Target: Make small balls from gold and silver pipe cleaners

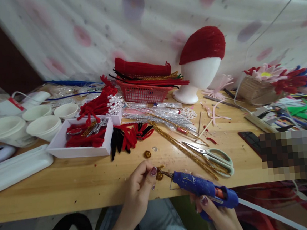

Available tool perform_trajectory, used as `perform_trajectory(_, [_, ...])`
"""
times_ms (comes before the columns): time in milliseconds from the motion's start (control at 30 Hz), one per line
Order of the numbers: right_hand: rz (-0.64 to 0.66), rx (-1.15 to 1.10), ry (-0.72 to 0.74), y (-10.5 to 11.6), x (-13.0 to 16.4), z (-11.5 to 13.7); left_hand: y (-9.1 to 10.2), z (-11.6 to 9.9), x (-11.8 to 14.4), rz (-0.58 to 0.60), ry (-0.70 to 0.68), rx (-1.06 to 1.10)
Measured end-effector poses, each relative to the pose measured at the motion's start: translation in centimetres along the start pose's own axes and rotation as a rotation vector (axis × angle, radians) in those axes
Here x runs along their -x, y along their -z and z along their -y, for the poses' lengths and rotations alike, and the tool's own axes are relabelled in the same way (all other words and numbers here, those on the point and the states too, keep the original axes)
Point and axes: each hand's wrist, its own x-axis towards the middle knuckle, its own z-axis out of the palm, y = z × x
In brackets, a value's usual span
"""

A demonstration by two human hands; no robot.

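Observation:
Between the thumb and fingers of my left hand (141, 187) is a small gold tinsel coil (159, 175), with a short gold end sticking up. My right hand (218, 213) is wrapped round the handle of a blue hot glue gun (197, 184). The gun's metal nozzle points left and meets the gold coil, or comes very close to it. A white glue stick (269, 214) runs out of the gun's back. Just beyond my left hand, another gold coil (147, 154) lies on the table. Gold tinsel stems (177, 145) stretch across the wood, partly under green-handled scissors (213, 158).
A white box (78, 153) of red pieces stands left, beside paper cups (44, 127). Behind are a red basket (146, 93) of stems and a white foam head (200, 77) wearing a red cap. A phone (248, 142) and fuzzy flowers (271, 78) are right.

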Motion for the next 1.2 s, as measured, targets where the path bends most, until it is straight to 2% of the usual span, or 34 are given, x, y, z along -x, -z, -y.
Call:
perform_trajectory(200, [0.112, -0.021, -0.023, 0.0, -0.5, 1.4, -0.1, 0.0, 0.1, 0.023, -0.01, 0.003])
perform_trajectory(433, [0.153, -0.053, -0.044, 0.8, -0.7, 1.0, -0.2, 0.1, 0.2, 0.013, -0.031, 0.014])
perform_trajectory(567, [0.317, -0.058, -0.069, 1.6, -1.1, 1.4, 0.0, 0.2, 0.0, 0.029, -0.017, 0.005])
perform_trajectory(633, [0.355, -0.026, -0.08, 2.3, -1.6, 1.6, 0.1, 0.2, 0.0, 0.03, -0.01, 0.001])
perform_trajectory(667, [0.324, 0.018, -0.096, 2.9, -2.0, 1.5, 0.1, 0.2, 0.0, 0.025, -0.011, 0.0])
perform_trajectory(733, [0.17, 0.16, -0.166, 4.6, -3.3, 1.0, 0.1, 0.1, 0.0, 0.008, -0.015, 0.009])
perform_trajectory(833, [-0.25, 0.395, -0.328, 8.2, -6.4, -0.5, 0.0, 0.1, 0.1, -0.026, -0.011, 0.03])
perform_trajectory(900, [-0.327, 0.474, -0.358, 10.7, -8.9, -1.5, -0.1, 0.1, 0.1, -0.03, -0.004, 0.043])
perform_trajectory(1000, [-0.371, 0.522, -0.366, 13.5, -12.2, -2.7, -0.2, 0.2, 0.1, -0.021, -0.002, 0.06])
perform_trajectory(1100, [-0.396, 0.583, -0.356, 14.8, -14.3, -3.5, -0.1, 0.1, 0.1, -0.033, 0.008, 0.045])
perform_trajectory(1200, [-0.412, 0.655, -0.364, 15.4, -14.3, -3.9, -0.1, 0.1, 0.1, -0.043, 0.019, 0.049])
